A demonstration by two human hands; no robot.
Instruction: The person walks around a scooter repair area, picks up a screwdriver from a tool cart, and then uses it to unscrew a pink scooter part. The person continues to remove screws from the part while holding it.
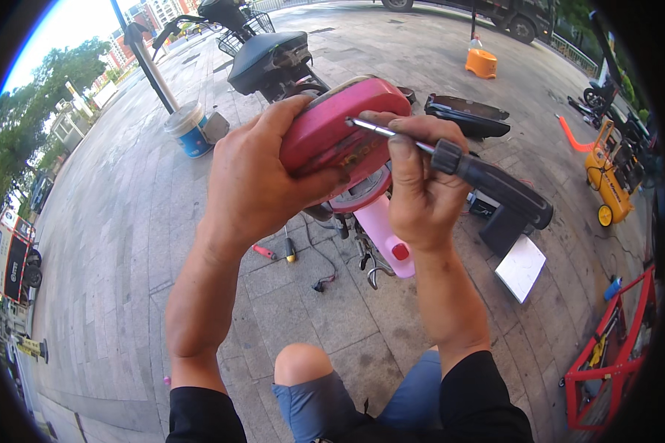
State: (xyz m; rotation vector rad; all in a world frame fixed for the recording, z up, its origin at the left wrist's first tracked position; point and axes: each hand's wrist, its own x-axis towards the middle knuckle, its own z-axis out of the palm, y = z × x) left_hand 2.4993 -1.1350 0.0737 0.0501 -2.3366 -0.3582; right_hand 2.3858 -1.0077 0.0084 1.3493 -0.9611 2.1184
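My left hand (255, 173) grips a rounded pink-red plastic scooter part (347, 122) from its left side, thumb along the lower face and fingers over the top. In my right hand (425, 177) is a black power screwdriver (499, 181), pinched around its front, with its slim silver bit pointing left. The bit's tip lies in front of the pink-red part; whether it touches cannot be told. Beneath both hands is a partly taken-apart scooter, with a pale pink rear fender (380, 229) that carries a red reflector (400, 252).
On the paving lie a red-handled tool (264, 252), a yellow-and-black screwdriver (290, 249), a loose cable and a white sheet (521, 268). A black scooter seat (469, 118) rests beyond. Around stand a bucket (190, 129), an orange stool (481, 63), a yellow air compressor (609, 177) and a red rack (606, 369).
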